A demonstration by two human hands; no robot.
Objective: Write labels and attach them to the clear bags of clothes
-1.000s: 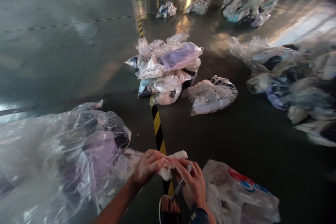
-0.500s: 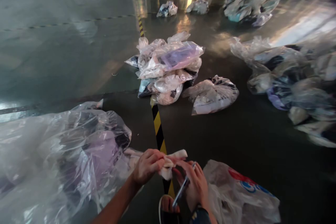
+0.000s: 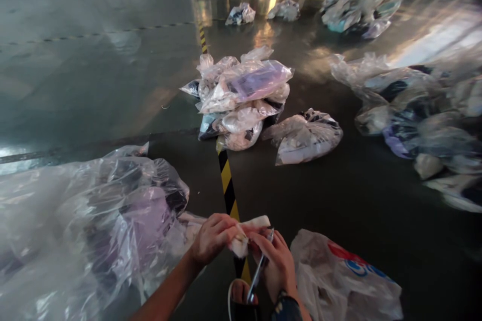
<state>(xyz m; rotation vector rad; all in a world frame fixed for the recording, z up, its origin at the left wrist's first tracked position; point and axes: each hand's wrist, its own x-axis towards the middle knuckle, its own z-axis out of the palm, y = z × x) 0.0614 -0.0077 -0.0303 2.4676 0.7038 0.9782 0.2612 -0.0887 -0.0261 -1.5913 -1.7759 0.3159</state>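
Note:
Low in the head view, my left hand [image 3: 214, 236] is closed on a small bundle of white cloth [image 3: 239, 245]. My right hand [image 3: 274, 257] meets it from the right, with thumb and fingers pinched at the bundle's edge. A pale rolled end [image 3: 256, 221] sticks out above the fingers. Across my right palm lies a thin silvery tool [image 3: 259, 270], possibly a pen or tweezers, held by the same hand and pointing down toward a sandalled foot [image 3: 241, 295]. Fingertips partly hide the middle of the bundle.
Clear bags of cloth [image 3: 124, 220] fill the lower left. A plastic bag with red and blue print [image 3: 346, 276] lies at lower right. More bag piles [image 3: 244, 90] stand ahead and at right [image 3: 425, 110]. Yellow-black tape [image 3: 228, 185] crosses the floor.
My right fingers have closed in against the white cloth, and the silvery tool has tilted and shifted slightly left. My left hand has hardly moved.

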